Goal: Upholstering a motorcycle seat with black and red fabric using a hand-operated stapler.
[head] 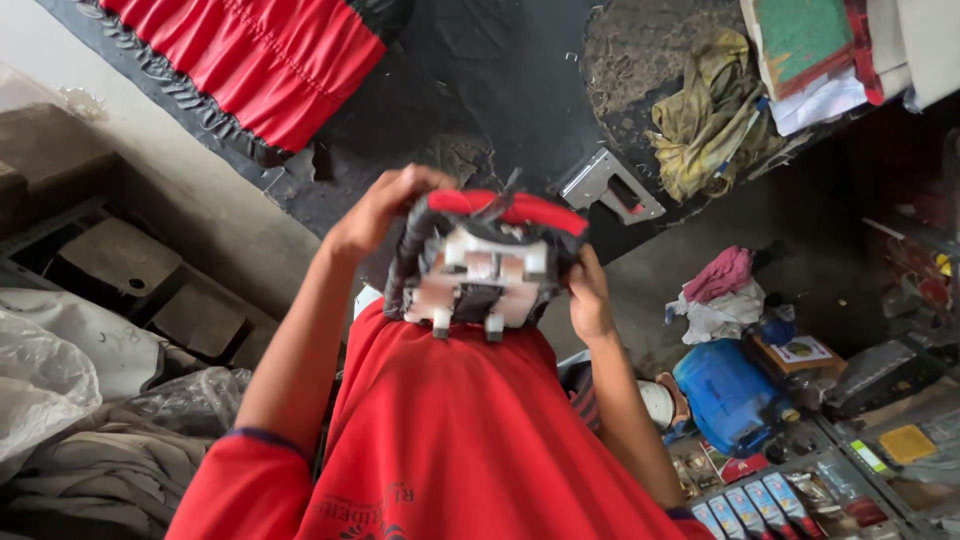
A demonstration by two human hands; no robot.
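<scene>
headrest [485, 262] between hands – left hand [375, 212] gripping; right hand [588, 300] gripping

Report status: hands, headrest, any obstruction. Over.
Left hand and right hand grip headrest, underside up. Seat cover beyond. Nothing obstructing.

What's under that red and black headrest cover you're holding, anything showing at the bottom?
Under the headrest cover, held by the left hand and right hand, a white plastic frame shows, with two short pegs pointing toward the red shirt. The cover hides the frame's upper part.
</scene>
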